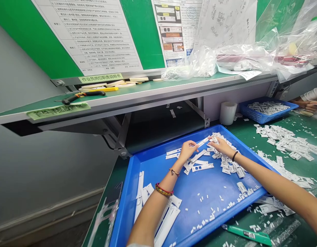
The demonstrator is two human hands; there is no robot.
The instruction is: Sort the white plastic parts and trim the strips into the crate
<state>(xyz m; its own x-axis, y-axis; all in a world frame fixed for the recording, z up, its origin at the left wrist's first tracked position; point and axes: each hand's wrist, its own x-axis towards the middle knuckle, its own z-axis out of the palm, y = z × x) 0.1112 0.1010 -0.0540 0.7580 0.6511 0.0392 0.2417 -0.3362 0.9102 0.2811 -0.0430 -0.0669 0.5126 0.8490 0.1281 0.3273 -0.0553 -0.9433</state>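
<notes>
Over the far part of a blue tray point(171, 202), my left hand point(188, 151) is closed on one end of a long white plastic strip point(203, 141). My right hand point(222, 146) is closed at the strip's far end, with a small white plastic piece point(214, 139) at its fingertips. Whether the piece touches the strip is too small to tell. Below my hands lie several loose white strips point(202, 167). A heap of small white pieces point(233, 166) fills the tray's right side, and longer white strips point(167, 223) lie near my left forearm.
A green cutter point(248, 235) lies in front of the tray. White parts point(289, 140) spread over the green table on the right, before a blue basket point(266, 109) and a white roll point(228, 113). A shelf point(137, 91) holding pliers point(82, 96) overhangs a dark conveyor belt point(160, 127). Another person's hand point(309, 104) is at far right.
</notes>
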